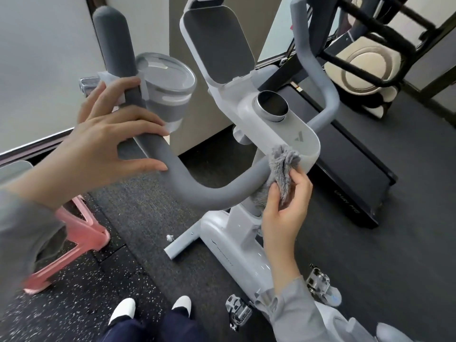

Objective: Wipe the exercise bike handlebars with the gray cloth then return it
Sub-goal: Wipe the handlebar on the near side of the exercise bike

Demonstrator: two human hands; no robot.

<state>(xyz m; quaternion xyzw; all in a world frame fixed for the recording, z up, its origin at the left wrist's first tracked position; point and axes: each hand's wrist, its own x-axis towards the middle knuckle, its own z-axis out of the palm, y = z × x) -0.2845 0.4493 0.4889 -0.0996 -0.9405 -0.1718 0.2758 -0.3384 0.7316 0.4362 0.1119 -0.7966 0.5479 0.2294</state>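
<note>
The white exercise bike has grey padded handlebars (197, 193) that curve up on the left and right. My right hand (283, 213) pinches the fluffy gray cloth (281, 169) against the bar's middle, just below the white console (291, 129). My left hand (108, 141) hovers over the left bend of the bar with its fingers spread, fingertips resting on the padding, not wrapped around it.
A clear cup holder (167, 87) is clamped on the left handle. A tablet rest (217, 45) rises behind the console. A black treadmill (345, 169) lies to the right, a pink frame (81, 233) at lower left. Pedals (318, 280) and my feet are below.
</note>
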